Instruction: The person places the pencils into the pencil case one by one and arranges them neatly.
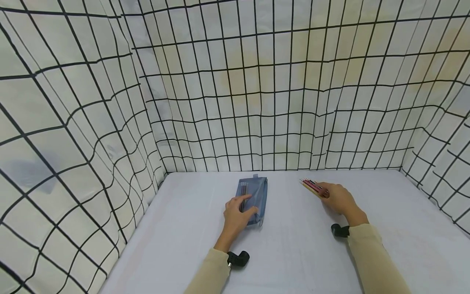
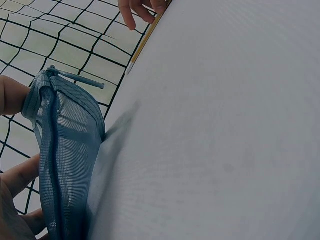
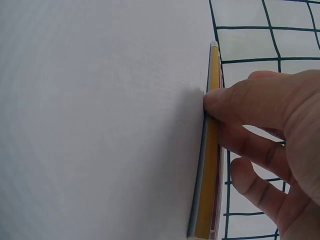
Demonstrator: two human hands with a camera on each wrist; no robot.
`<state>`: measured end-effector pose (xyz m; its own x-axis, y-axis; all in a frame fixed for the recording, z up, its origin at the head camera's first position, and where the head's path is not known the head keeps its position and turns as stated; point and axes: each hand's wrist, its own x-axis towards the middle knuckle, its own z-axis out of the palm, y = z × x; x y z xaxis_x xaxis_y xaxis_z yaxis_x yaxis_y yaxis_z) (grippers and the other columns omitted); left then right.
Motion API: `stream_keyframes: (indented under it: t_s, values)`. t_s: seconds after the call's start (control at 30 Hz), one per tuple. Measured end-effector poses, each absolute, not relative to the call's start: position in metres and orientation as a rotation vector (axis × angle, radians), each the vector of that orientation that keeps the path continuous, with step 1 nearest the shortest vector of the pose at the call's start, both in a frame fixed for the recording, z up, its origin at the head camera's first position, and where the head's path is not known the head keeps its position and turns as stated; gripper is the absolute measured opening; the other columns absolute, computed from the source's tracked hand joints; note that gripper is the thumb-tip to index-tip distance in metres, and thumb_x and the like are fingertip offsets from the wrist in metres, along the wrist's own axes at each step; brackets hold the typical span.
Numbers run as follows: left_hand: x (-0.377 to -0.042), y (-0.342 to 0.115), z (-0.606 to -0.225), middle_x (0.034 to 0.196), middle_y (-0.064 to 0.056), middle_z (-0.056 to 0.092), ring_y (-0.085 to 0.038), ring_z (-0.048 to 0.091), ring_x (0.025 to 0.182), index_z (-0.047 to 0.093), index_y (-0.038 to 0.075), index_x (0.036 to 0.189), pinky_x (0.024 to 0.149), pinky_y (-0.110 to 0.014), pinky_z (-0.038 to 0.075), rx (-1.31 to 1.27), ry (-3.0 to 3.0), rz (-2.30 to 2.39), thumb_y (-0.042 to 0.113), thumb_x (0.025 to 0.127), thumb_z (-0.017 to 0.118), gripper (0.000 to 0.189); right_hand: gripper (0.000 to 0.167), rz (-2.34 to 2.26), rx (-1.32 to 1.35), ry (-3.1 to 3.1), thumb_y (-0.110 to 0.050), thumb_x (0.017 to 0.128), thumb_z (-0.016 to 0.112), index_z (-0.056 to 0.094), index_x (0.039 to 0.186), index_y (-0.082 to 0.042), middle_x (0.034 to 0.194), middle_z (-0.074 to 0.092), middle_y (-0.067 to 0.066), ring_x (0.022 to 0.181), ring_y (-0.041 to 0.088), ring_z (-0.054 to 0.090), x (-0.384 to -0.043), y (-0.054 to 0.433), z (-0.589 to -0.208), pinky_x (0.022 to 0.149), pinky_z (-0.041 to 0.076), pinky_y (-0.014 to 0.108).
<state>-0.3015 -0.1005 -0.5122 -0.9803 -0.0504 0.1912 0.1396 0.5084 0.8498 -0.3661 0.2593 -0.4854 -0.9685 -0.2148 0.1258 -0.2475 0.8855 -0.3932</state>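
A blue mesh pencil pouch (image 1: 260, 192) with a zip lies on the white table, and several pencils (image 1: 243, 192) show through its mesh. My left hand (image 1: 236, 213) rests on the near part of the pouch, thumb and index finger spread apart. In the left wrist view the thumb touches one end of the pouch (image 2: 70, 145), near the zip pull. To the right, my right hand (image 1: 338, 199) grips a bundle of pencils (image 1: 312, 186) between thumb and fingers. A yellow pencil (image 3: 207, 190) lies outermost in the bundle, under the thumb.
A white-covered table (image 1: 282, 253) spreads between and in front of the hands. Black netting over white sheeting (image 1: 235, 94) stands along its back and sides. Each wrist wears a black camera mount (image 1: 238, 258).
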Motion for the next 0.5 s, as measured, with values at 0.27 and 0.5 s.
stream_keyframes:
  t_s: [0.27, 0.5]
  values:
    - [-0.3011, -0.099, -0.5109, 0.146, -0.013, 0.054, -0.036, 0.038, 0.139, 0.067, 0.024, 0.134, 0.112, -0.068, 0.026, -0.088, -2.553, -1.463, 0.04, 0.082, 0.071, 0.054, 0.051, 0.619, 0.379, -2.964, -0.006, 0.088, 0.07, 0.062, 0.138, -0.007, 0.103, 0.076, 0.01, 0.083, 0.021, 0.063, -0.3659, 0.2579, -0.4854, 0.071, 0.052, 0.041]
    - [-0.3007, -0.0997, -0.5108, 0.146, -0.013, 0.054, -0.035, 0.038, 0.14, 0.067, 0.025, 0.134, 0.112, -0.069, 0.025, -0.086, -2.549, -1.471, 0.041, 0.081, 0.071, 0.055, 0.054, 0.618, 0.367, -2.966, -0.002, 0.084, 0.069, 0.061, 0.137, -0.006, 0.096, 0.074, 0.007, 0.08, 0.02, 0.062, -0.3669, 0.256, -0.4857, 0.069, 0.051, 0.039]
